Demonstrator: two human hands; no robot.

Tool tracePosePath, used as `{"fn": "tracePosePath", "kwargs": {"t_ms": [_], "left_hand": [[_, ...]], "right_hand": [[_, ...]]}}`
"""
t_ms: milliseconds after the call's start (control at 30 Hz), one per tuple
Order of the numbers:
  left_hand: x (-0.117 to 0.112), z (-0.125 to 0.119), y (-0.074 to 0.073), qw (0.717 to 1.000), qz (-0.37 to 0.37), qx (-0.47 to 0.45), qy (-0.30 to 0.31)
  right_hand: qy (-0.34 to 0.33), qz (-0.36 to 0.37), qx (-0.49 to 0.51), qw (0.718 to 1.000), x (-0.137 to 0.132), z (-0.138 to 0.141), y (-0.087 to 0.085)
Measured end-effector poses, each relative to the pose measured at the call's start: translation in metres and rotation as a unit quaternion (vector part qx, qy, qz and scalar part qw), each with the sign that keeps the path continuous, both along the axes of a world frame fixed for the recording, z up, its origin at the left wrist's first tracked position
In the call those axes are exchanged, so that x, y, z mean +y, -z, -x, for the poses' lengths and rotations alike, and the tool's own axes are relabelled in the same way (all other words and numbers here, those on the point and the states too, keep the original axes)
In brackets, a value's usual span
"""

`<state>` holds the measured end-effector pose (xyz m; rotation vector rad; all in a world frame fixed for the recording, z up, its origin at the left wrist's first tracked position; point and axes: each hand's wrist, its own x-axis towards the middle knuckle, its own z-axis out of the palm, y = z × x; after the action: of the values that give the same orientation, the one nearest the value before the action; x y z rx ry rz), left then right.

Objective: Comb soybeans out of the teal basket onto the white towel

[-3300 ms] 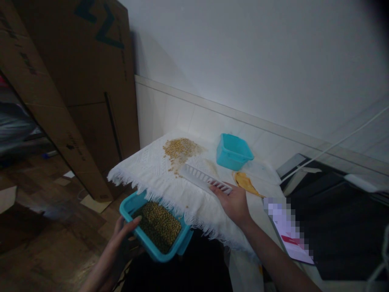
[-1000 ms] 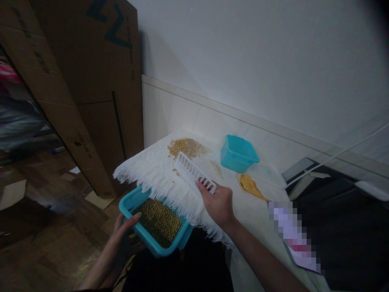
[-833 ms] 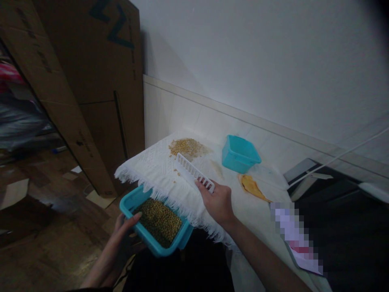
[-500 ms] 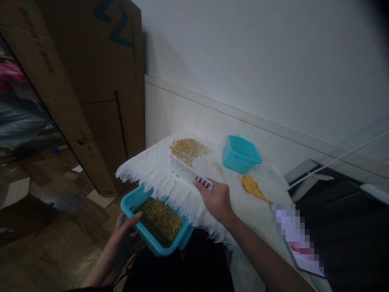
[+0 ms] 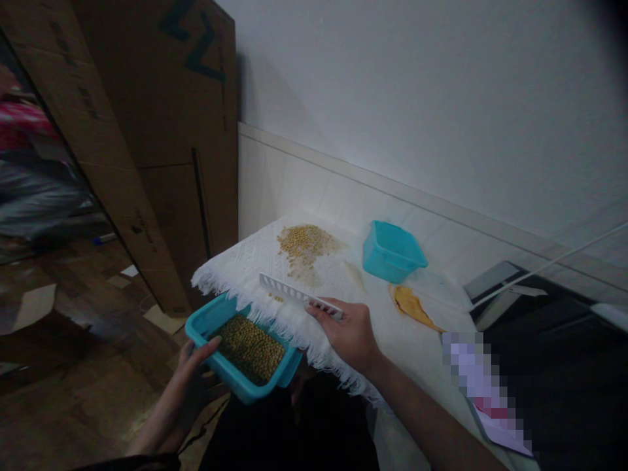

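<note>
My left hand (image 5: pixel 196 366) grips the near-left rim of a blue plastic basin (image 5: pixel 248 391), thumb over the edge. The basin hangs below the table's fringed edge, with yellow soybeans and small green beans (image 5: pixel 250 350) inside. My right hand (image 5: pixel 348 330) is closed round one end of a white slotted plastic strip (image 5: pixel 294 292), held low over the white tablecloth (image 5: pixel 235 261). A few loose soybeans (image 5: pixel 275 297) lie just in front of the strip, near the fringe. Farther back spreads a pile of soybeans (image 5: pixel 301 242) mixed with finer pale bits.
A second blue basin (image 5: pixel 392 255) stands at the back right of the table. Beside it lies a yellow-orange flat piece (image 5: pixel 412 306). A tall cardboard box (image 5: pixel 161 131) rises at the left, and a dark object (image 5: pixel 554 340) is at the right. Behind the table is a wall (image 5: pixel 392 85).
The strip in my right hand has moved toward the fringed edge, with the few loose beans now closer to the fringe. The held basin has shifted slightly left and up.
</note>
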<state>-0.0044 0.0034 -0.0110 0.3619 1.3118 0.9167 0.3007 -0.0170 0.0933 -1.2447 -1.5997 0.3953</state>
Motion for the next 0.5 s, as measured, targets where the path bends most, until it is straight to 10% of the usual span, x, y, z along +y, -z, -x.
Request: {"fn": "tracePosePath", "kwargs": {"t_ms": [167,500], "left_hand": [[0.004,0.001,0.010,1.000,-0.010,-0.005,-0.010],[0.003,0.000,0.009,1.000,0.003,-0.015,0.012]], "right_hand": [[-0.014,0.024,0.015,1.000,-0.017,0.007,-0.003],[0.213,-0.007,-0.066,0.975,0.032,-0.030,0.001]]}}
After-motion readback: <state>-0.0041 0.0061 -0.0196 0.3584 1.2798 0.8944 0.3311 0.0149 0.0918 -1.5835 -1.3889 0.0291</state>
